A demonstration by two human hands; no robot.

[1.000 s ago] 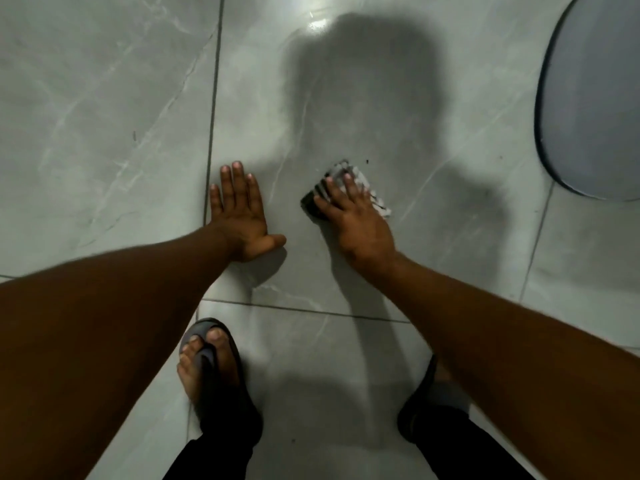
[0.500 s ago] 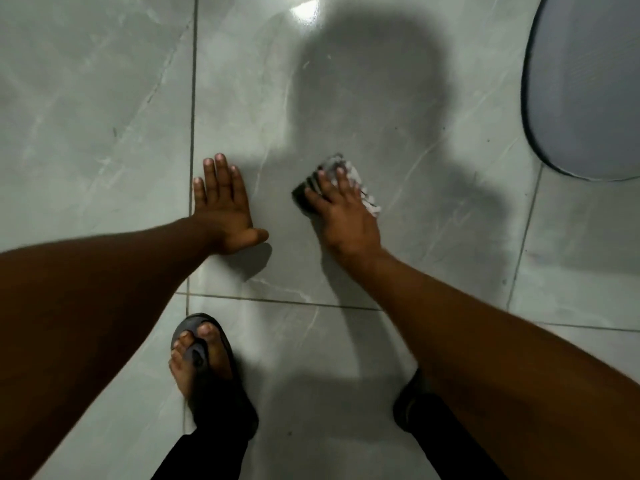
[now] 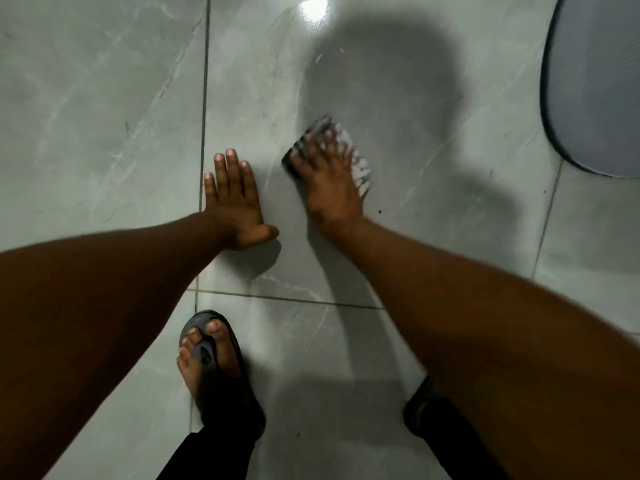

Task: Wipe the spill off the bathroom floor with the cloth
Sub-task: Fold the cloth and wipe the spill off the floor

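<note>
My right hand [image 3: 330,180] presses a folded black-and-white patterned cloth [image 3: 360,168] flat against the grey marble-look tile floor [image 3: 104,98]; the hand and cloth are motion-blurred, and most of the cloth is hidden under the palm. My left hand [image 3: 235,199] lies flat on the same tile to the left, fingers spread, holding nothing. A wet sheen and a bright light glare [image 3: 313,8] show on the tile beyond the cloth. I cannot make out a distinct puddle.
A dark grey rounded mat [image 3: 595,81] lies at the upper right. My left foot in a dark sandal [image 3: 207,362] stands near the bottom centre, my right foot [image 3: 420,407] partly hidden under the right forearm. Grout lines run left of my left hand and below both hands.
My right hand has slid the cloth slightly forward across the tile and is now blurred. My left hand stays planted. The view has shifted a little.
</note>
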